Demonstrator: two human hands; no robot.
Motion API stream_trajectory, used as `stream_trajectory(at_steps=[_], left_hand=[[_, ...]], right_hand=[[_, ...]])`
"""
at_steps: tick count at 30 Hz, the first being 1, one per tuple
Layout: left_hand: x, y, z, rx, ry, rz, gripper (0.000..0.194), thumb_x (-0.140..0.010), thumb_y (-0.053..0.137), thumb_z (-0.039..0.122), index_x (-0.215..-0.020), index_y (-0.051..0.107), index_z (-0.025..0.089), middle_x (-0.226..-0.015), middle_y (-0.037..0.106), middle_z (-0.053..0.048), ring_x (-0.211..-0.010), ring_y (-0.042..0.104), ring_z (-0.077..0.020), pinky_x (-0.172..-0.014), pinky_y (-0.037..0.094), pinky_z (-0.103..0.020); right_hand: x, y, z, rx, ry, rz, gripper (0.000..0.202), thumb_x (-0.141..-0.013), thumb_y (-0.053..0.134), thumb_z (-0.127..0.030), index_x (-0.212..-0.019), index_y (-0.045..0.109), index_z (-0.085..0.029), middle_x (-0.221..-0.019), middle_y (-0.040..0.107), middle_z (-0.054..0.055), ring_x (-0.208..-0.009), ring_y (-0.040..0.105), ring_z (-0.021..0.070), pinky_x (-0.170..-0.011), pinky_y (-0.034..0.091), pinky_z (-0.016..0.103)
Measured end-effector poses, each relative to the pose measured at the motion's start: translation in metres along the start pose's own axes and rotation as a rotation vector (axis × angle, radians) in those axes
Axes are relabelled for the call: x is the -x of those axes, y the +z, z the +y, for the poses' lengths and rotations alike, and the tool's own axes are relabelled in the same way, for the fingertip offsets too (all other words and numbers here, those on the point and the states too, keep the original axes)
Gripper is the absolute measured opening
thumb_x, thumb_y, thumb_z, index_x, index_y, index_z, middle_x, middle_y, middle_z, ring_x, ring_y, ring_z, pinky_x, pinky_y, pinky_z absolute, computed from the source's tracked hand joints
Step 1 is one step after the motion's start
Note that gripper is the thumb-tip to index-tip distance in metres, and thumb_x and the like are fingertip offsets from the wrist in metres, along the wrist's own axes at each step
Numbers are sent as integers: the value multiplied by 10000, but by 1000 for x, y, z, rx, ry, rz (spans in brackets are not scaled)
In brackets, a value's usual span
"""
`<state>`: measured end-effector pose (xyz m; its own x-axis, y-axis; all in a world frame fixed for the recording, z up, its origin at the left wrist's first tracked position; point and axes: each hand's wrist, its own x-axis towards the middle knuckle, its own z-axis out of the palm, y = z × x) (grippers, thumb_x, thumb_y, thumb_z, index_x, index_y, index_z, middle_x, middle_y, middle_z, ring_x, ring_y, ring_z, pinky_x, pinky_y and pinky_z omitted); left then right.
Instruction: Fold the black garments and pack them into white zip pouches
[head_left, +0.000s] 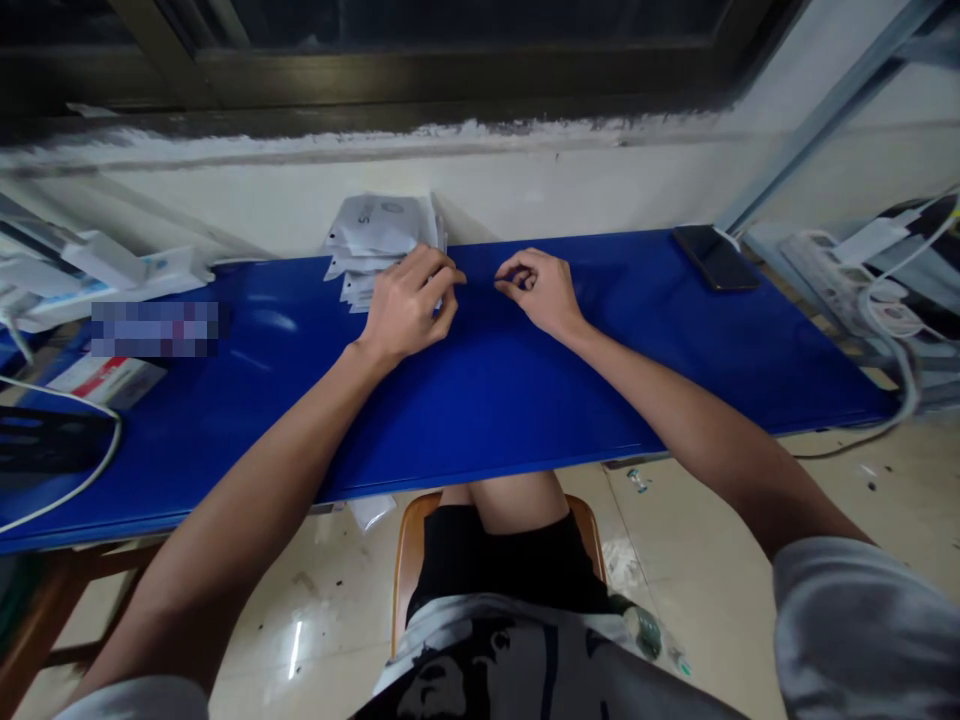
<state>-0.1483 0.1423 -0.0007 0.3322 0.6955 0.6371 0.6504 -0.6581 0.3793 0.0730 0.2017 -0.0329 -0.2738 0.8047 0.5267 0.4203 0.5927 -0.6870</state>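
Observation:
My left hand is held just in front of a stack of grey-white plastic packets, overlapping its right side. Its fingers are curled, with thumb and forefinger close together. Across a small gap, my right hand hovers over the blue table, thumb and forefinger tips brought together in a pinch. Anything between the fingertips of either hand is too small or too hidden to make out. The packets lean in an uneven pile against the wall, and their lower right part is covered by my left hand.
A dark phone lies at the table's back right. On the left are a white power strip, a red-and-white box, a blurred-out item and a looping white cable. More plugs and cables hang beyond the right end.

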Motion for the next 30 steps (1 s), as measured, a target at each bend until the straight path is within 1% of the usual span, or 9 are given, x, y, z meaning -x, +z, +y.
stream_trajectory(at_steps=[2,5,8,12,16,19,22,27,30], left_hand=[[0,1,2,13,-29,-12,169,-859,596,307,-927,703,195,-1004,671,-99,-1015,642,-309,-941,467,-495],[2,2,4,-18,-28,-28,204,-862,599,314,-967,722,189,-1004,693,-99,-891,662,-271,-873,482,-439],[4,1,3,-72,-33,-46,231,-874,598,315,-1013,741,200,-843,696,-68,-723,640,-227,-790,475,-378],[6,-2,0,15,-158,4,204,-877,627,309,-995,767,221,-568,566,-11,-596,585,-215,-770,450,-359],[5,-6,0,87,-224,49,164,-848,660,308,-942,772,235,-545,561,-11,-584,579,-222,-782,453,-373],[6,-8,1,-41,-144,-4,179,-840,648,312,-938,773,228,-598,615,-36,-594,600,-227,-756,465,-380],[7,-10,1,-191,-12,-5,207,-871,602,298,-965,763,209,-659,664,-55,-617,632,-217,-709,475,-353],[4,-13,-2,-523,327,60,196,-907,526,168,-955,715,148,-734,719,-57,-660,664,-191,-591,440,-298],[3,-14,-5,-584,399,42,198,-910,504,118,-934,699,139,-747,716,-55,-686,672,-187,-573,442,-294]], right_hand=[[1,0,-2,17,-3,-32,69,-821,709,-219,-845,722,-156,-788,667,10,-638,554,108,-676,476,263],[2,1,-4,43,-52,-88,79,-840,700,-239,-829,720,-163,-781,666,6,-598,522,101,-658,450,260],[4,1,-5,83,-114,-131,74,-844,664,-218,-823,718,-172,-783,675,11,-594,523,110,-665,438,267],[4,-3,-3,140,-136,-168,119,-870,611,-230,-860,721,-189,-729,679,2,-575,522,121,-637,402,266],[3,-9,-3,133,-71,-141,224,-952,553,-346,-901,709,-193,-566,580,-33,-485,480,115,-579,360,255],[2,-12,-6,151,-75,-111,376,-998,484,-434,-767,658,-192,-509,501,-41,-457,450,112,-555,322,258],[2,-13,-7,189,-83,-89,462,-1005,461,-459,-648,574,-190,-519,507,-27,-462,442,108,-551,298,265],[5,-7,-4,236,-57,-134,454,-1000,458,-439,-641,576,-187,-529,538,-13,-476,454,114,-564,299,271],[7,-4,-2,281,-39,-162,445,-989,472,-427,-633,588,-186,-537,556,-6,-489,481,121,-580,312,273]])
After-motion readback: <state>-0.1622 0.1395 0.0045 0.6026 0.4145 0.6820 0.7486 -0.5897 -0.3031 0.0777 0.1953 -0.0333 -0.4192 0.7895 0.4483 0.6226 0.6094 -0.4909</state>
